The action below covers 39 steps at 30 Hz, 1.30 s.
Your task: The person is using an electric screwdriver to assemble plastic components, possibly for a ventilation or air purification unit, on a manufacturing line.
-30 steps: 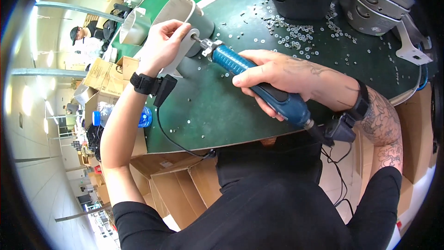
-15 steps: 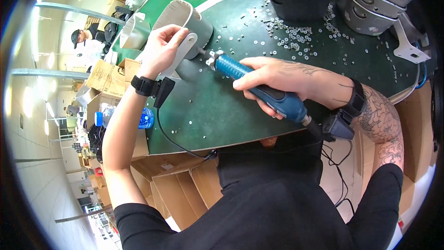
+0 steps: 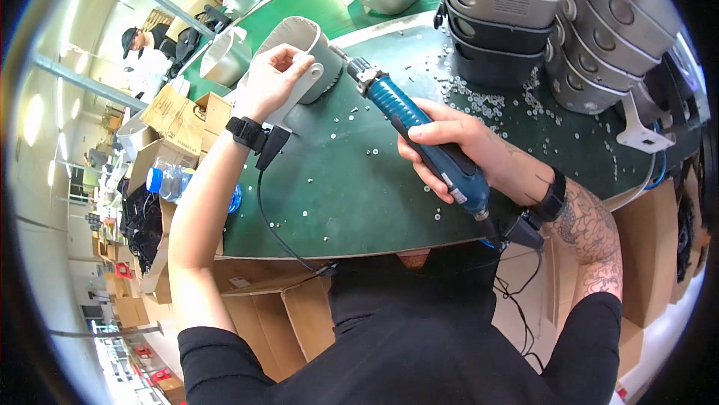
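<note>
A blue electric screwdriver [image 3: 401, 109] is gripped in my right hand [image 3: 464, 146]. Its bit points up and left, close beside the wall of a grey cup-shaped housing [image 3: 326, 79]. My left hand [image 3: 273, 83] is closed in a pinch next to a pale flat bracket [image 3: 305, 84] with a hole at its rounded end. The bracket lies along the housing's near side. What sits between my left fingertips, if anything, is hidden.
Stacked grey and black housings [image 3: 502, 11] stand at the far right, beside another stack [image 3: 607, 45]. Small washers or nuts [image 3: 479, 101] lie scattered before them. A white bracket [image 3: 640, 128] rests at the right edge. Cardboard boxes [image 3: 176, 116] stand left; a person [image 3: 146, 53] is further back.
The screwdriver has swung to a steeper angle, its bit moving up along the housing. My left hand stays by the bracket. The view has shifted, showing more of the stacks.
</note>
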Available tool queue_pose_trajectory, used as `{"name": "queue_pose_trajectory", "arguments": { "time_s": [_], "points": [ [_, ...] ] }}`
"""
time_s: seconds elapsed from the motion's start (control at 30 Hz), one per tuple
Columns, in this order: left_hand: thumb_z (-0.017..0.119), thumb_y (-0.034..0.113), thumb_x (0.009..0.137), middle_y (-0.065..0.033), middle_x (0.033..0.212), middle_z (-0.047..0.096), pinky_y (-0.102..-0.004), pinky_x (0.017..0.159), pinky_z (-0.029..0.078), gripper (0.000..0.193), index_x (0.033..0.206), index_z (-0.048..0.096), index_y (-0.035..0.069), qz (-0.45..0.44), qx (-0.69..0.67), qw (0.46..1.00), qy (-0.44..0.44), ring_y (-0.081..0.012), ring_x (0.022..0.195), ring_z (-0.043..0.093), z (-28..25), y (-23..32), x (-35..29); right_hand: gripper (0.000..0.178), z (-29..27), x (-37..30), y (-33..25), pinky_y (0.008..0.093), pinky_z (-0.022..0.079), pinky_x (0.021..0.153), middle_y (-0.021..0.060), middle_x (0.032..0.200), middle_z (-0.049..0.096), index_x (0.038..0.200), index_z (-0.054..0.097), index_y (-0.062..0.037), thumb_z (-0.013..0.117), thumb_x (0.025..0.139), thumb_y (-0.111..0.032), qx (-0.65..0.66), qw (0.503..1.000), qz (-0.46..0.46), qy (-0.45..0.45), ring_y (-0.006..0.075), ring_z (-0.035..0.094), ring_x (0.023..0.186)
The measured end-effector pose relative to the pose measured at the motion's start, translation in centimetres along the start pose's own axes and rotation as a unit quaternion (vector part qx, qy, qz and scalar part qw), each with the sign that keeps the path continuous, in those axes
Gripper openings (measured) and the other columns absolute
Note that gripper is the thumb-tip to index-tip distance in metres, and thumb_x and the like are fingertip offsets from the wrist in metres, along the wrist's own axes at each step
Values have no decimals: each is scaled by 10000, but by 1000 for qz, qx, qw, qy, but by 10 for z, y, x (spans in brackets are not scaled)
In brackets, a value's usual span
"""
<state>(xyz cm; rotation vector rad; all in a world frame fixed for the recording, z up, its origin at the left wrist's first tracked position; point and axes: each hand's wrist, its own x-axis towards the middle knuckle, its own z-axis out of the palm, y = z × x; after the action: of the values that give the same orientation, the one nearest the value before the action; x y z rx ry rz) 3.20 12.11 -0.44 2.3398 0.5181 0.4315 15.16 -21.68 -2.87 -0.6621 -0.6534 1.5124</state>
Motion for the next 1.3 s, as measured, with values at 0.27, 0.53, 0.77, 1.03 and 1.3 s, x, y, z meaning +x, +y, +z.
{"name": "queue_pose_trajectory", "arguments": {
  "time_s": [0.27, 0.53, 0.77, 1.03, 1.3],
  "points": [
    [707, 185, 998, 43, 894, 700, -207, 746, 496, 156, 1027, 720, 32, 15, -33, 999, 35, -24, 812, 613, -6, -1, -16, 329, 6, 2, 0, 306, 522, 386, 64, 840, 537, 1113, 416, -50, 626, 972, -260, -49, 996, 41, 69, 156, 589, 480],
    [710, 196, 1001, 14, 894, 715, -199, 719, 498, 182, 1051, 715, 20, 89, -174, 958, 211, -38, 798, 628, 4, 14, -61, 677, 10, 2, 3, 287, 512, 407, 76, 889, 537, 1476, 300, -21, 639, 942, -260, -72, 990, 77, 98, 156, 600, 512],
    [670, 218, 1031, 23, 895, 684, -192, 696, 467, 211, 1053, 697, 10, 107, -200, 926, 300, -33, 789, 583, -2, 19, -73, 827, 14, 3, 2, 275, 514, 412, 117, 895, 520, 1513, 271, -3, 671, 861, -319, -85, 985, 88, 119, 166, 589, 478],
    [647, 243, 1046, 37, 874, 670, -175, 657, 441, 244, 1046, 705, 6, 95, -262, 907, 315, -13, 766, 560, 0, 33, -82, 872, 19, 2, -1, 292, 511, 445, 120, 903, 550, 1552, 238, -27, 691, 856, -296, -80, 981, 84, 152, 180, 608, 505],
    [595, 257, 1068, -29, 1047, 726, -243, 779, 542, 281, 1171, 692, 14, 99, -321, 922, 193, -86, 896, 670, -4, 33, -90, 928, 20, 5, -2, 297, 509, 459, 121, 902, 551, 1578, 216, -45, 707, 837, -313, -83, 979, 104, 154, 184, 600, 510]
  ]
}}
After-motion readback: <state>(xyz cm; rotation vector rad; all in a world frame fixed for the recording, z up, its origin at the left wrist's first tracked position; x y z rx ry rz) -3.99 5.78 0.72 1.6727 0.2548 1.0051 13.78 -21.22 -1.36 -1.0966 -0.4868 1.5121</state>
